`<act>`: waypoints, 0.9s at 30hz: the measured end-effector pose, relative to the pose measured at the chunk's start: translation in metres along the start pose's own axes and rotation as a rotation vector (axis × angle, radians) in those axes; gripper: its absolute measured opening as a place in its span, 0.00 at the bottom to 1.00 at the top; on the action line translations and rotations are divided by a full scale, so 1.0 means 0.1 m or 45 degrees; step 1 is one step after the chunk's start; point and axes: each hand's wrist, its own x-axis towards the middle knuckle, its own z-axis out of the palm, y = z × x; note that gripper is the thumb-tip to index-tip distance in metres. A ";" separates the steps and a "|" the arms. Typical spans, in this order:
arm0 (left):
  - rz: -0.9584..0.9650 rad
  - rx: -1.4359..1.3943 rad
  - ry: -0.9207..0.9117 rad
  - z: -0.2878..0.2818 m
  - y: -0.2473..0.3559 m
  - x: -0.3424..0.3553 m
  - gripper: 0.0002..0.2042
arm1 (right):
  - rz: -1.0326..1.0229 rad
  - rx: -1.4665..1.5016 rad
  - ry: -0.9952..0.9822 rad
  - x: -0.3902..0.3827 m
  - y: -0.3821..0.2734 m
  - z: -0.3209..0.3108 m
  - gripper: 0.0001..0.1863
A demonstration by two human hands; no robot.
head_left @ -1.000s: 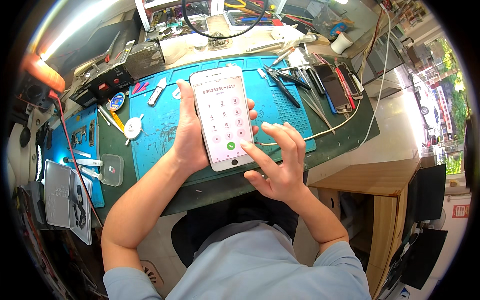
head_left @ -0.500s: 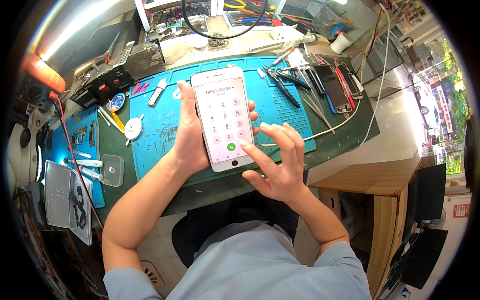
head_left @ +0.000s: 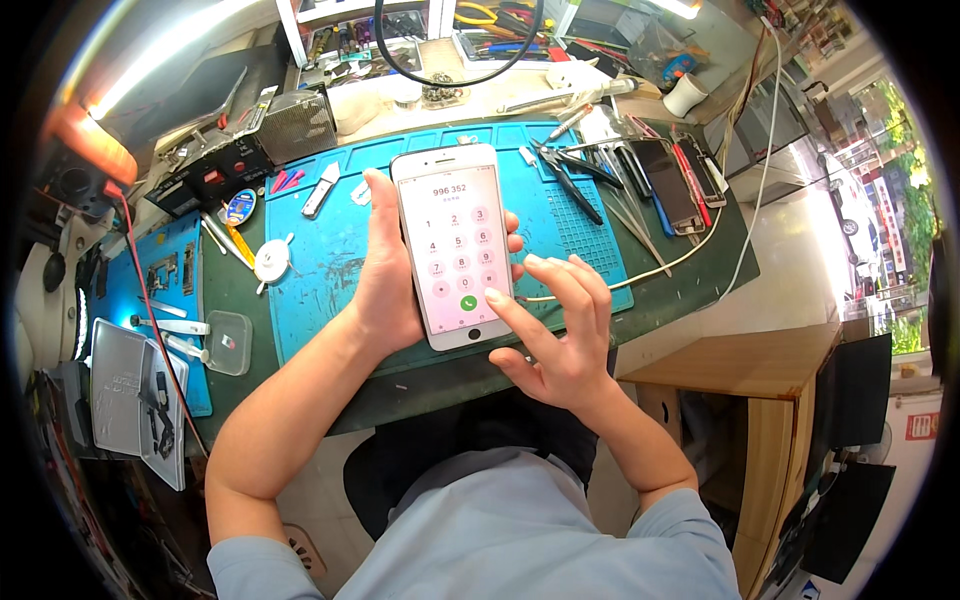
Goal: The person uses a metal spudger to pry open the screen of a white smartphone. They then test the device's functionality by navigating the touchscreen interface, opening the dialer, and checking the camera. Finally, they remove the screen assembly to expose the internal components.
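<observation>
A white smartphone point(head_left: 450, 235) stands tilted up toward me above the blue work mat, its lit screen showing a dialling keypad with a row of typed digits at the top and a green call button below. My left hand point(head_left: 385, 295) grips it from the left, thumb along the left edge and fingertips coming round the right edge. My right hand point(head_left: 565, 340) is at the phone's lower right, fingers apart and holding nothing. Its index fingertip is at the lower right of the keypad, touching or just over the glass.
Black-handled pliers point(head_left: 570, 175), tweezers and opened phones point(head_left: 668, 190) lie on the right of the blue mat point(head_left: 320, 250). At left are a white spool point(head_left: 271, 258), a clear box point(head_left: 228, 343) and a grey case point(head_left: 118, 385). A wooden cabinet point(head_left: 740, 360) stands at right.
The row of typed digits on the screen has become shorter. Both hands and the phone keep nearly the same pose; the whole view has shifted slightly.
</observation>
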 end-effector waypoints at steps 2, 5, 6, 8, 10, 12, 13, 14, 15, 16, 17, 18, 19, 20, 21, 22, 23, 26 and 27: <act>0.000 -0.004 -0.017 -0.01 0.00 0.00 0.55 | -0.001 -0.005 -0.008 -0.01 0.00 0.00 0.24; 0.000 0.004 -0.029 -0.02 -0.01 0.01 0.55 | -0.007 0.007 0.018 -0.02 0.00 0.00 0.24; 0.000 0.011 -0.030 -0.02 -0.01 0.00 0.55 | -0.009 0.015 0.032 -0.02 0.00 0.00 0.24; 0.002 0.023 -0.033 -0.03 -0.01 0.00 0.55 | -0.001 0.012 0.012 -0.01 0.00 0.00 0.24; 0.005 0.033 -0.030 -0.03 -0.02 0.00 0.55 | -0.002 0.010 0.003 0.00 -0.01 -0.01 0.24; 0.006 0.044 -0.034 -0.02 -0.02 0.00 0.55 | -0.015 0.008 0.008 -0.02 0.00 -0.01 0.23; 0.004 0.048 -0.038 -0.02 -0.01 0.00 0.55 | -0.032 -0.004 0.011 -0.03 0.01 -0.01 0.24; -0.002 0.048 -0.043 -0.02 -0.01 0.00 0.55 | -0.047 -0.020 0.011 -0.04 0.02 -0.01 0.25; -0.001 0.053 -0.047 -0.02 -0.01 0.01 0.55 | -0.062 -0.035 0.010 -0.04 0.02 -0.01 0.26; -0.001 0.058 -0.050 -0.02 -0.01 0.01 0.55 | -0.057 -0.032 0.005 -0.03 0.02 -0.01 0.25; 0.000 0.065 -0.050 -0.02 -0.01 0.01 0.55 | -0.052 -0.025 0.002 -0.02 0.02 0.00 0.25; 0.002 0.074 -0.040 -0.02 -0.02 0.00 0.55 | -0.046 -0.017 -0.002 -0.02 0.02 0.00 0.25; 0.004 0.084 -0.031 -0.03 -0.02 0.00 0.55 | -0.036 -0.006 0.006 -0.02 0.01 0.00 0.24; 0.004 0.091 -0.025 -0.03 -0.02 0.00 0.56 | -0.026 0.001 0.012 -0.02 0.00 -0.01 0.24; 0.004 0.092 -0.026 -0.02 -0.02 0.01 0.56 | -0.015 0.008 0.019 -0.02 -0.01 -0.01 0.23; 0.004 0.092 -0.026 -0.02 -0.02 0.01 0.56 | -0.011 0.008 0.025 -0.02 -0.01 -0.01 0.23; 0.004 0.095 -0.024 -0.02 -0.02 0.01 0.56 | -0.008 0.012 0.031 -0.03 -0.01 -0.01 0.23; -0.002 0.099 -0.028 -0.03 -0.02 0.00 0.56 | -0.001 0.016 0.023 -0.02 -0.01 0.00 0.22; 0.000 0.100 -0.028 -0.02 -0.02 0.00 0.56 | 0.001 0.015 0.015 -0.01 -0.01 -0.01 0.22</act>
